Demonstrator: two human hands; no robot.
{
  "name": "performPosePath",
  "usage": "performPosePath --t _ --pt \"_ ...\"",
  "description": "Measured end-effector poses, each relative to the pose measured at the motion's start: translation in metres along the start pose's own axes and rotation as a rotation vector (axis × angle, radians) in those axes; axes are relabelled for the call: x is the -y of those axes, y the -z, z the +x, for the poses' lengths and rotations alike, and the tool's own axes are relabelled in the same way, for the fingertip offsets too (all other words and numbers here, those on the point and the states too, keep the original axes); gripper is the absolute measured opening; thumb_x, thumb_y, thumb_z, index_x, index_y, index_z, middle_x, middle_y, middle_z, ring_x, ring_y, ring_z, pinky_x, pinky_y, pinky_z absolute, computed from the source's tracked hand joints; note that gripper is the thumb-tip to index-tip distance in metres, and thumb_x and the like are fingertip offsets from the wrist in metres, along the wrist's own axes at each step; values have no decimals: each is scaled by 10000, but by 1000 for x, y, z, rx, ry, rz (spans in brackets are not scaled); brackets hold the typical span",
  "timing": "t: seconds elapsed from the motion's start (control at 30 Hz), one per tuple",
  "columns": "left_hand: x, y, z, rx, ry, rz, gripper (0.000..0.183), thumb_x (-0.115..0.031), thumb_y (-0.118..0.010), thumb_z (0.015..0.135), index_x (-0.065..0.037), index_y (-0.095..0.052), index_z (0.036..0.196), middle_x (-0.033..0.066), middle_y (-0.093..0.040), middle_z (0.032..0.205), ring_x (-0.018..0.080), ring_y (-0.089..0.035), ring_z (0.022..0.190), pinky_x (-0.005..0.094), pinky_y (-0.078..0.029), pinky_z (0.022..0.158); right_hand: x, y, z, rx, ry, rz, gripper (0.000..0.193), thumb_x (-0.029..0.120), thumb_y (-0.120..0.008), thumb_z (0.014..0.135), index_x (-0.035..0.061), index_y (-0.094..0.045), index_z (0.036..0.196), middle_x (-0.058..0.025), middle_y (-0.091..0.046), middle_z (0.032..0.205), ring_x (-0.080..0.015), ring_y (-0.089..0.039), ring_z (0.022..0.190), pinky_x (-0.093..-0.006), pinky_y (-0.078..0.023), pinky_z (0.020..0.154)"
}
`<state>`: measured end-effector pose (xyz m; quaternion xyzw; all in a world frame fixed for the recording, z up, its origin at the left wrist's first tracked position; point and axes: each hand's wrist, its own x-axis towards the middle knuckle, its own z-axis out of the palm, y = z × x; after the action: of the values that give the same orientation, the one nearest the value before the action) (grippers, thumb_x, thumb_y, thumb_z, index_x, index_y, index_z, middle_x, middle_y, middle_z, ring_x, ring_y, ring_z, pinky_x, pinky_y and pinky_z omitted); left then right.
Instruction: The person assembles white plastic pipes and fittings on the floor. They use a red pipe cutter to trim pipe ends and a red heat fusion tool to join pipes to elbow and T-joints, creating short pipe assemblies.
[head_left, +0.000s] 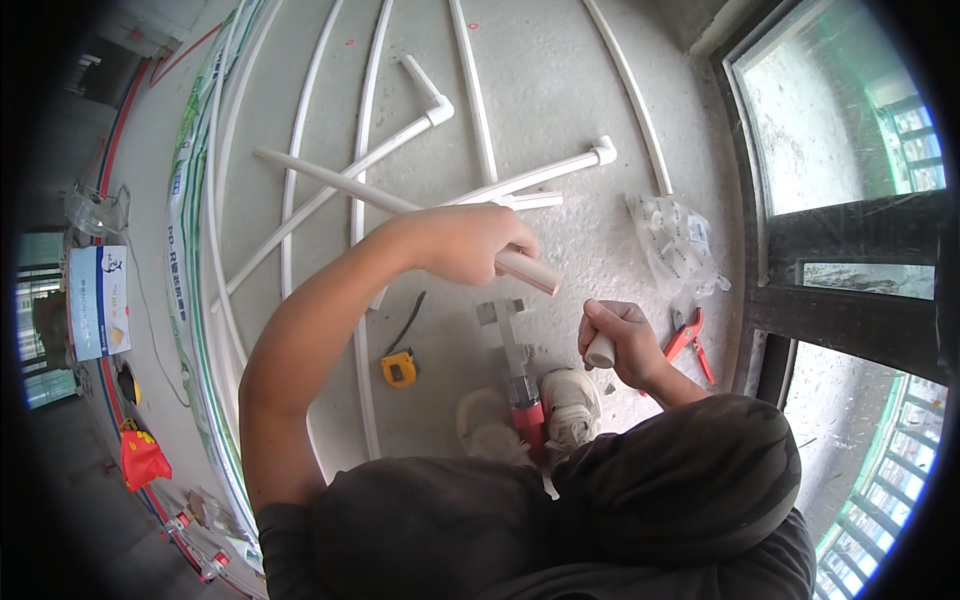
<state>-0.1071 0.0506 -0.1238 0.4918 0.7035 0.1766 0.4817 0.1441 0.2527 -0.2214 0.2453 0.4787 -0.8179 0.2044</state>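
My left hand point(478, 243) is closed around a long white plastic pipe point(340, 182), whose cut end points right and toward me. To its right, my right hand point(628, 342) grips a short white pipe piece point(600, 351), its round end facing me. The two pipe ends are apart. Below them, between my shoes, stands a pipe fusion welder point(527, 405) with a red body and a grey metal heating plate. A red-handled pipe cutter point(685, 338) lies on the floor just beyond my right wrist.
A yellow tape measure point(399, 368) lies left of the welder. White pipes with elbow fittings point(438, 110) cross the concrete floor ahead. A clear plastic bag point(675, 243) sits near the dark window frame point(850, 240) at right. Wrapped pipes point(195, 200) run along the left.
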Motion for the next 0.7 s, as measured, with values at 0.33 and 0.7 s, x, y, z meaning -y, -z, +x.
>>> performPosePath --t 0.33,0.7 --pt "-9 1 -14 -66 13 -20 583 167 -532 671 -16 -723 1191 174 -734 1046 338 -670 1011 430 -514 867 70 -64 10 103 198 -333 599 185 -682 995 -24 -453 1508 -163 -730 1159 -90 -639 704 -235 -530 638" --pt "-18 -16 -47 -583 -180 180 921 174 -614 664 -30 -479 1552 192 -630 1426 374 -518 1404 450 -322 1246 91 -81 3 101 283 -266 532 181 -686 992 -58 -484 1422 -179 -718 1194 -98 -654 714 -235 -538 637"
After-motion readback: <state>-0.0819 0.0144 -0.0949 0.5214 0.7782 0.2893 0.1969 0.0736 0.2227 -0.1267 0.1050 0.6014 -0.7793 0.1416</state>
